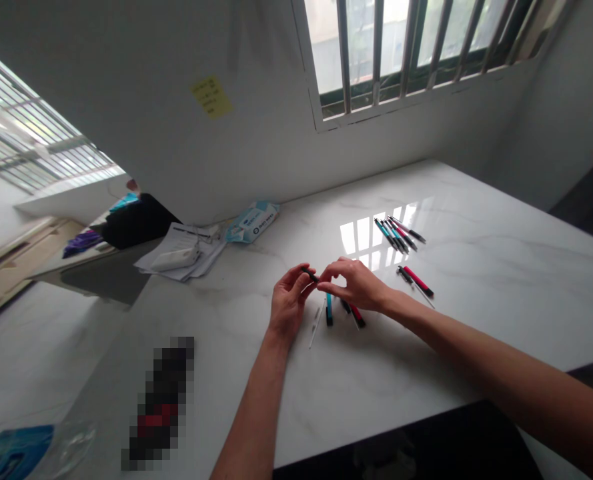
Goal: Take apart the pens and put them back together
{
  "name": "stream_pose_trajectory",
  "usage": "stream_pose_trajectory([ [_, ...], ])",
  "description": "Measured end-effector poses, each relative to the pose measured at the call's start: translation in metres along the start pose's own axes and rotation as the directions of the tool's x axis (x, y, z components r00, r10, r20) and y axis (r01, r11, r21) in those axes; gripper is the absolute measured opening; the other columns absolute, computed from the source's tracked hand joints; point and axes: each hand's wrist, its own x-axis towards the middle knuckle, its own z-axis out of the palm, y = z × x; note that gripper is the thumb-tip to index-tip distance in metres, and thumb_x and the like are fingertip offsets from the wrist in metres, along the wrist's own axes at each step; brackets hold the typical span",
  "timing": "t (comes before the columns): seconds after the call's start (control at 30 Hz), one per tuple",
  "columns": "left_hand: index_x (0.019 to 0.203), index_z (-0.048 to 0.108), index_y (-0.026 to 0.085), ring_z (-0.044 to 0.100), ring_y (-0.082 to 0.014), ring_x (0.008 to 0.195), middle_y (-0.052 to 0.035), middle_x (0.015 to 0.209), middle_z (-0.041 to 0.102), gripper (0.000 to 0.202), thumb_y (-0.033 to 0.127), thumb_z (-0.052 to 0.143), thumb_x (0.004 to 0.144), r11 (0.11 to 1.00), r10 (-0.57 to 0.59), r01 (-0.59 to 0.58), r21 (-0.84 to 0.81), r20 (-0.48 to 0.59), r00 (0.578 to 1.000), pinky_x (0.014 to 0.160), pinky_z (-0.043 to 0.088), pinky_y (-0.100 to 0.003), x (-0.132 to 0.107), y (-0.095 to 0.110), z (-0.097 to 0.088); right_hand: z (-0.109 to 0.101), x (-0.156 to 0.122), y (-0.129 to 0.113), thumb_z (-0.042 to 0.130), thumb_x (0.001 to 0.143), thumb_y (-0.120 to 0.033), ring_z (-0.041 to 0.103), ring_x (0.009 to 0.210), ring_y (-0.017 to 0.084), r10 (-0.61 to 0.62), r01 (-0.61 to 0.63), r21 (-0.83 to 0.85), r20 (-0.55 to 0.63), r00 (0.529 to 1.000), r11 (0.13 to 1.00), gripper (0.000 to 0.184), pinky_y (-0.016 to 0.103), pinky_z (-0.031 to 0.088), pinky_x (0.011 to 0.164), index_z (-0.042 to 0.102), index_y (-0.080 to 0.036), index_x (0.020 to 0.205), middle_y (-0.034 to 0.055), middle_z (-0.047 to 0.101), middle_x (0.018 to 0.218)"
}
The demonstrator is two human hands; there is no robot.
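My left hand [289, 300] is closed around a short black pen part [309, 274], which points toward my right hand. The thumb and index finger of my right hand [353, 283] pinch together at its near end; any smaller piece between them is too small to make out. Below the hands lie a blue pen barrel [329, 309], a red pen barrel [357, 315] partly under my right hand, a thin white refill [317, 325] and small clear pieces, perhaps springs.
Several assembled pens [399, 235] lie in a row further back. Another red barrel [419, 281] rests to the right beside a black part and a white refill. A wipes packet [253, 222] and papers [181, 252] sit at the back left. A pixelated dark object [161, 403] is front left.
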Motion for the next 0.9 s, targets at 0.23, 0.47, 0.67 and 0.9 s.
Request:
stream_pose_trajectory([
  [0.23, 0.117, 0.070, 0.027, 0.076, -0.0124, 0.082, 0.0023, 0.097, 0.074, 0.052, 0.043, 0.094, 0.075, 1.000, -0.006, 0.002, -0.026, -0.167, 0.986, 0.078, 0.058, -0.024, 0.0070, 0.0019, -0.0077, -0.0016, -0.0085, -0.0036, 0.097, 0.065, -0.066, 0.054, 0.137, 0.045, -0.016, 0.088, -0.286, 0.245, 0.969, 0.954, 0.108, 0.056, 0.048, 0.109, 0.059, -0.018, 0.153, 0.0202, 0.072, 0.134],
  [0.47, 0.111, 0.073, 0.021, 0.073, -0.0094, 0.079, 0.0015, 0.094, 0.074, 0.055, 0.029, 0.100, 0.064, 0.999, -0.037, 0.033, -0.023, -0.163, 0.986, 0.082, 0.057, -0.024, 0.0101, 0.0000, -0.0091, -0.0003, -0.0071, -0.0015, 0.095, 0.074, -0.047, 0.058, 0.130, 0.041, -0.042, 0.121, -0.311, 0.250, 0.967, 0.943, 0.083, 0.056, 0.048, 0.107, 0.063, -0.022, 0.147, 0.0173, 0.073, 0.130],
  [0.67, 0.107, 0.078, 0.018, 0.072, -0.0110, 0.076, -0.0047, 0.097, 0.080, 0.053, 0.034, 0.102, 0.063, 0.992, -0.114, 0.118, 0.051, -0.064, 0.991, 0.076, 0.057, -0.024, 0.0092, -0.0025, -0.0105, -0.0026, -0.0015, -0.0069, 0.089, 0.082, -0.030, 0.054, 0.135, 0.036, -0.165, 0.177, -0.197, 0.072, 0.984, 0.964, 0.084, 0.055, 0.047, 0.113, 0.050, -0.026, 0.157, 0.0144, 0.067, 0.144],
  [0.9, 0.103, 0.078, 0.019, 0.076, -0.0188, 0.091, -0.0066, 0.097, 0.081, 0.049, 0.033, 0.102, 0.063, 0.994, -0.085, 0.086, 0.062, -0.016, 0.996, 0.083, 0.058, -0.029, 0.0075, -0.0016, -0.0095, 0.0054, -0.0021, -0.0087, 0.087, 0.085, -0.023, 0.055, 0.135, 0.033, -0.196, 0.198, -0.125, 0.030, 0.980, 0.972, 0.086, 0.053, 0.050, 0.111, 0.047, -0.029, 0.161, 0.0119, 0.065, 0.149],
])
